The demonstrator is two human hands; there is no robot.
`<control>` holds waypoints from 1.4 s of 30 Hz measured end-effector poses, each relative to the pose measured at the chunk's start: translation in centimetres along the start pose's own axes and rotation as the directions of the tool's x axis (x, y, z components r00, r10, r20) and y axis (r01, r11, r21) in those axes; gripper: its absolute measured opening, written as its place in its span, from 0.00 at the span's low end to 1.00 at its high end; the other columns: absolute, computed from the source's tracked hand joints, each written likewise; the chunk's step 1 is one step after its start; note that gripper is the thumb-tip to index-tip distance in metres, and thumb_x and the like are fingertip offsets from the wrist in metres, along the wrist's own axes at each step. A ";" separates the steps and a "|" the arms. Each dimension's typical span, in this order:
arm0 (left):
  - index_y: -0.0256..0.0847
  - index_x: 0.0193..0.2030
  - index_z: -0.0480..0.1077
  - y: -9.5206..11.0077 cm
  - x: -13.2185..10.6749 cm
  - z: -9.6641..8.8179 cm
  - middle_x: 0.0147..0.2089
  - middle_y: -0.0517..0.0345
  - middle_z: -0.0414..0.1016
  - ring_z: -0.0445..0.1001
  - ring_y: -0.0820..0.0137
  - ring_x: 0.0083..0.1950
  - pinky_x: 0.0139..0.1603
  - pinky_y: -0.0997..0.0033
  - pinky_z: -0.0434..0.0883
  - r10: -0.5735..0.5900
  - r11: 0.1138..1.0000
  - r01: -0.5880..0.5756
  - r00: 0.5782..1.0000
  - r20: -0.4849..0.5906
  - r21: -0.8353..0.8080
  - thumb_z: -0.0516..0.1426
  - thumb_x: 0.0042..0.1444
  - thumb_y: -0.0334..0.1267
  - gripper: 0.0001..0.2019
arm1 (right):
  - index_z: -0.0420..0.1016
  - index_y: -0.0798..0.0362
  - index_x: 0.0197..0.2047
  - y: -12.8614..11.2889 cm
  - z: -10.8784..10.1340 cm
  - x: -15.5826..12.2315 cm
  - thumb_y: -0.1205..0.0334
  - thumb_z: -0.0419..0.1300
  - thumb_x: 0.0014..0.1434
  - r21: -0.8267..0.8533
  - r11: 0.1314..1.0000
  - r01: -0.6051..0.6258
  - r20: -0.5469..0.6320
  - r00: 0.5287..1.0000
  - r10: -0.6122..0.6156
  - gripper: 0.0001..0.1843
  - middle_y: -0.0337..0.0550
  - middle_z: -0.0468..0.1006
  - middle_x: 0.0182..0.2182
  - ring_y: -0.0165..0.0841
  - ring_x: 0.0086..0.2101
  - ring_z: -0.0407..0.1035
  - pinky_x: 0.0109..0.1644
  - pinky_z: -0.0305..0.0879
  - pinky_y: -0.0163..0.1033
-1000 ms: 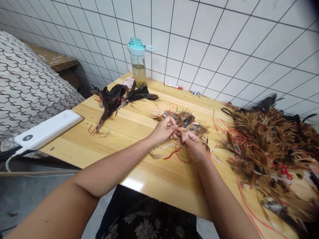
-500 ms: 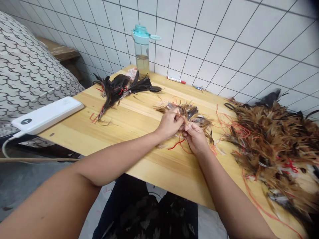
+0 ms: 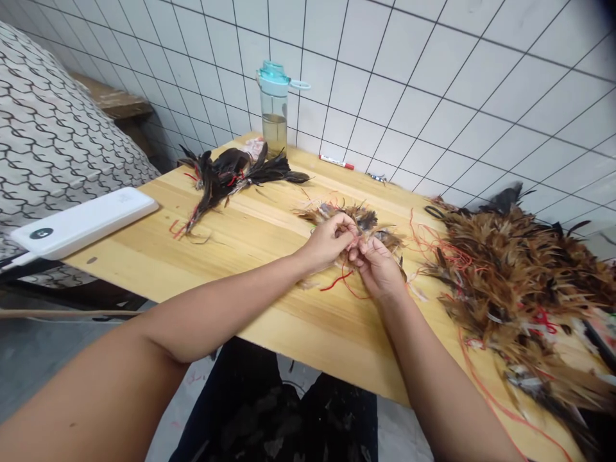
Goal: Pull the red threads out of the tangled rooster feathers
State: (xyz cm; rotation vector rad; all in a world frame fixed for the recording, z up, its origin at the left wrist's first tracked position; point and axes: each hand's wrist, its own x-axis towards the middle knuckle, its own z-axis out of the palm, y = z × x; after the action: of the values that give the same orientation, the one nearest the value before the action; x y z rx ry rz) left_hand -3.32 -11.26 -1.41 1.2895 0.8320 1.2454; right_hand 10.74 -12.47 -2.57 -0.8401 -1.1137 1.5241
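Observation:
My left hand (image 3: 330, 240) and my right hand (image 3: 378, 266) meet over a small bunch of brown feathers (image 3: 366, 221) in the middle of the wooden table (image 3: 269, 308). Both hands have their fingers pinched together on the feather quills, fingertips almost touching. A loose red thread (image 3: 337, 282) lies on the table just below them. What exactly sits between the fingertips is too small to make out.
A large heap of brown feathers (image 3: 520, 282) with red threads fills the table's right side. A bundle of black feathers (image 3: 226, 176) lies at the back left, near a water bottle (image 3: 275, 112). A white power bank (image 3: 81, 221) overhangs the left edge. A red marker (image 3: 337, 163) rests by the tiled wall.
My hands have drawn closer together over the small feather bunch, and the fingers have shifted their pinch. The view has swung slightly.

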 end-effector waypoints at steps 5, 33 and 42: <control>0.39 0.34 0.63 -0.8 0.6 -0.4 0.29 0.64 0.66 0.65 0.79 0.27 0.29 0.78 0.63 0.026 0.999 -0.018 0.986 -0.166 0.047 0.57 0.54 0.32 0.05 | 0.66 0.50 0.25 0.2 -0.1 0.1 0.54 0.71 0.44 0.006 1.000 -0.016 -0.045 0.999 0.017 0.17 0.40 0.74 0.31 0.32 0.36 0.69 0.27 0.54 0.34; 0.40 0.35 0.62 -1.0 0.6 -0.2 0.30 0.66 0.65 0.64 0.81 0.27 0.26 0.81 0.61 0.008 0.983 -0.027 0.994 -0.105 -0.184 0.61 0.51 0.33 0.10 | 0.67 0.52 0.24 0.6 -0.6 0.4 0.56 0.72 0.42 0.115 0.990 -0.076 -0.018 0.997 0.079 0.17 0.41 0.79 0.36 0.30 0.35 0.71 0.27 0.56 0.31; 0.39 0.38 0.65 -1.8 1.3 -1.1 0.30 0.65 0.69 0.66 0.82 0.21 0.25 0.81 0.65 0.017 0.999 -0.016 0.999 -0.046 0.035 0.54 0.54 0.25 0.07 | 0.71 0.53 0.24 0.5 -0.8 0.5 0.60 0.71 0.43 0.107 0.992 -0.062 -0.033 0.997 0.066 0.12 0.38 0.76 0.31 0.25 0.27 0.64 0.26 0.55 0.30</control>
State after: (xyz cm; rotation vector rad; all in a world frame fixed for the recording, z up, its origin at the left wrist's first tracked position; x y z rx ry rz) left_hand -3.80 -9.47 -3.11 1.3021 0.8809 1.2826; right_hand 11.23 -11.86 -3.30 -0.8343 -0.9794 1.6004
